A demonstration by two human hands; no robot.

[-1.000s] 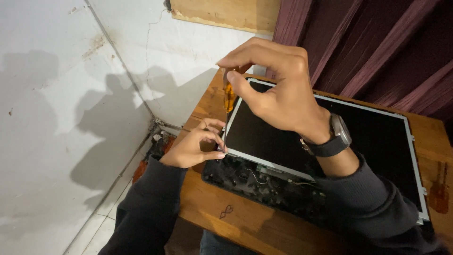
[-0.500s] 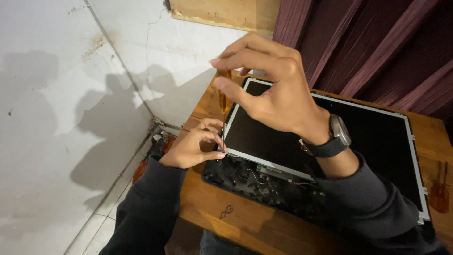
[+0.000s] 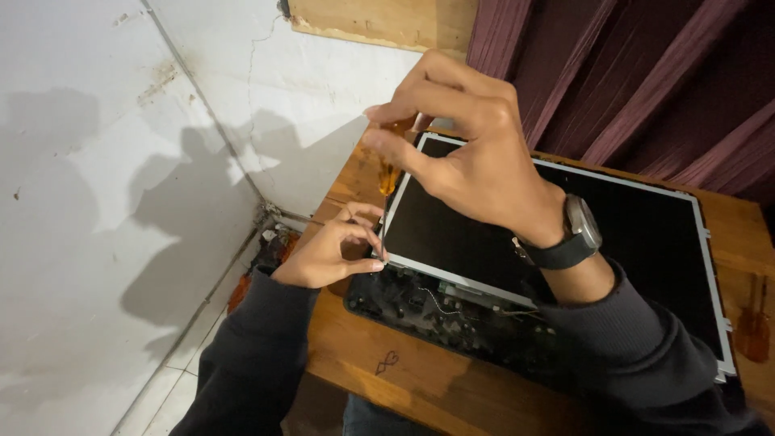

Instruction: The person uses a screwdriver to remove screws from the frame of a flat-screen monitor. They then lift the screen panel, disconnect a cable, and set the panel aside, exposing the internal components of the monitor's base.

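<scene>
A flat display panel (image 3: 646,234) with a dark screen and silver frame lies on a wooden table (image 3: 387,379). My right hand (image 3: 468,153) grips the amber handle of a screwdriver (image 3: 387,173) held upright, its shaft pointing down to the panel's near left corner. My left hand (image 3: 331,250) pinches at that corner beside the screwdriver tip. Below the panel's near edge, dark electronics with thin wires (image 3: 452,311) are exposed. A dark watch (image 3: 577,234) is on my right wrist.
A white cracked wall (image 3: 121,161) and tiled floor lie to the left. Maroon curtains (image 3: 646,73) hang behind the table. Two more amber-handled screwdrivers (image 3: 755,323) lie at the table's right edge. Clutter sits on the floor by the table's left corner (image 3: 270,246).
My right hand has shifted slightly left and its fingers have turned on the screwdriver handle. My left hand stays pinched at the panel's corner.
</scene>
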